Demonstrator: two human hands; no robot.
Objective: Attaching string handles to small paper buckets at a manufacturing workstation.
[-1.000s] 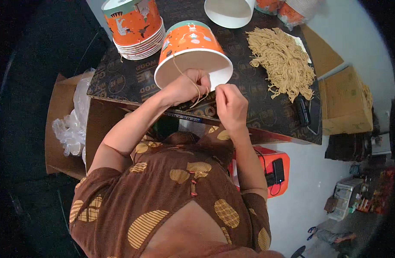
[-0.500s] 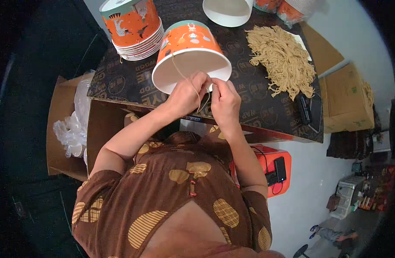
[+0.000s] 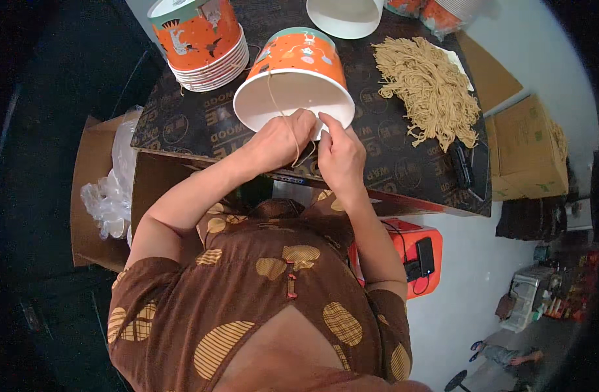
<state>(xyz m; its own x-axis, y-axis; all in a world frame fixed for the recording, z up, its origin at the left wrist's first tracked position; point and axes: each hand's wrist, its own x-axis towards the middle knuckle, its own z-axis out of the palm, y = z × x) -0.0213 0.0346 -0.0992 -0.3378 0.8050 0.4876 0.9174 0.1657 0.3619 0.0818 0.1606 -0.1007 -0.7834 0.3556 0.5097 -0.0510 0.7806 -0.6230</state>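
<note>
An orange paper bucket (image 3: 304, 55) with a green base band and a white inside lies tipped on its side, its mouth facing me. A thin tan cord (image 3: 279, 108) runs from the upper left of its rim down over my left hand, and a loose piece dangles under the fingers. My left hand (image 3: 280, 142) is closed in a pinch on the cord at the near rim. My right hand (image 3: 342, 151) is closed beside it, index finger at the bucket's inner wall, gripping the rim. The fingertips of the left hand are partly hidden.
A stack of orange buckets (image 3: 198, 42) stands at the left of the dark table (image 3: 208, 134). A white-lined bucket (image 3: 345, 18) lies behind. A heap of tan cords (image 3: 430, 91) and a black tool (image 3: 462, 166) lie right. Cardboard boxes (image 3: 524, 147) flank the table.
The bucket has tilted and shifted slightly to the right. My fingertips have parted a little, the right index finger now resting further inside the rim. The dangling cord has moved slightly.
</note>
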